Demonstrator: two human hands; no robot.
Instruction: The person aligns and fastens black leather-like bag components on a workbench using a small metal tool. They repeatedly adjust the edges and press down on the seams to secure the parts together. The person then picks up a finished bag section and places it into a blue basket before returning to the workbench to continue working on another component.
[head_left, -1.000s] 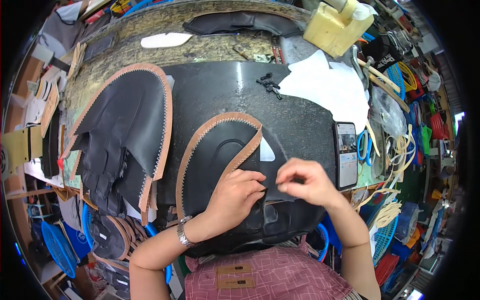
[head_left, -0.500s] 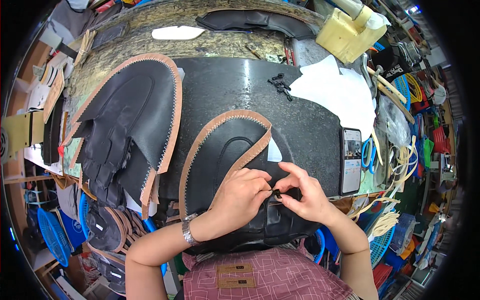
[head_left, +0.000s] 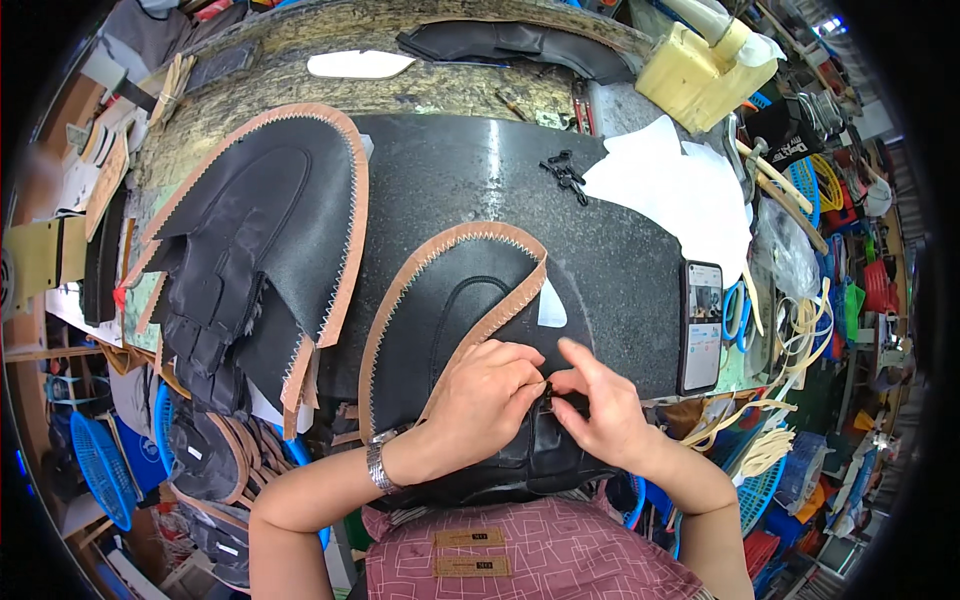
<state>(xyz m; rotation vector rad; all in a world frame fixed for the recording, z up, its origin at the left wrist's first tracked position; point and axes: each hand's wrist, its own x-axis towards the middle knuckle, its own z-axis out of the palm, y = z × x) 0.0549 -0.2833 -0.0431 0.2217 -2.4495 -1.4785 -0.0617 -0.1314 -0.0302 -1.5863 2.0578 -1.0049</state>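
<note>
Two bare hands meet low over the bench, both angled inward from forearms that rise from the lower edge, elbows bent outward. The left hand [head_left: 485,395] lies palm down with its knuckles up, thumb and forefinger pinched together on the left end of a small black piece [head_left: 548,392]. The right hand [head_left: 608,408] faces it from the other side, thumb and forefinger curved around the piece with a gap between them; whether their tips clamp it, I cannot tell. The small black piece sits between the two sets of fingertips, beside a black leather panel with a tan border and white zigzag stitching [head_left: 415,300], against which the left hand rests. A silver metal watch [head_left: 378,465] circles the left wrist.

Two tan rectangular labels [head_left: 465,567], each with a dark printed mark, sit on the maroon line-patterned apron [head_left: 560,550]. Pale lettering shows on a black cloth item [head_left: 785,138] at upper right. The black-framed phone [head_left: 703,330] shows a lit screen with pictures; its lines are too small to read.
</note>
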